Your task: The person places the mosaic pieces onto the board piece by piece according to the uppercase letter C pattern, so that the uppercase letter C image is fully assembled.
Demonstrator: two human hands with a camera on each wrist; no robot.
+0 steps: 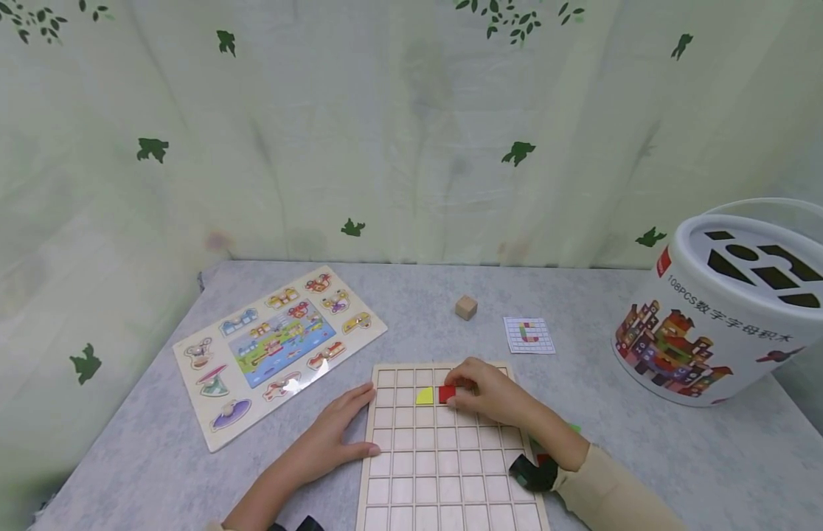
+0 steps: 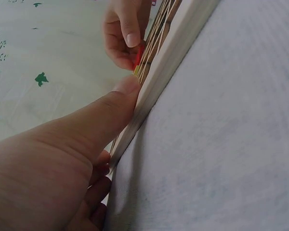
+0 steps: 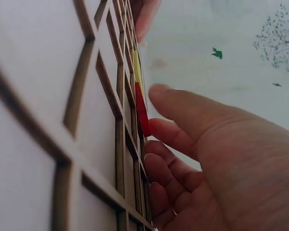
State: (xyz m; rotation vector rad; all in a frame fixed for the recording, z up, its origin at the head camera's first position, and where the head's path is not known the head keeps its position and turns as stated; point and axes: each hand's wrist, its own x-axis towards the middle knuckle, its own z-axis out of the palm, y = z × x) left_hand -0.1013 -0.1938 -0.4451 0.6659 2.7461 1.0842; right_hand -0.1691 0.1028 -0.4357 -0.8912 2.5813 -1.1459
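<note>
Your right hand (image 1: 483, 393) reaches over the board (image 1: 425, 463), curled fingers pinching the red tile (image 1: 445, 395) beside the yellow tile (image 1: 425, 397), as your left hand (image 1: 327, 434) rests loosely spread on the board's left edge.

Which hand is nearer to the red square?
The right hand: it touches the red square. The left hand is farther, at the left edge of the grid board.

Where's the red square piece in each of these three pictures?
Head: below and slightly right of centre, by the right hand: red square piece.
Left wrist: upper middle, a thin red sliver.
Right wrist: near the centre, a narrow red strip.
Shared landmark: the yellow piece beside it.
</note>
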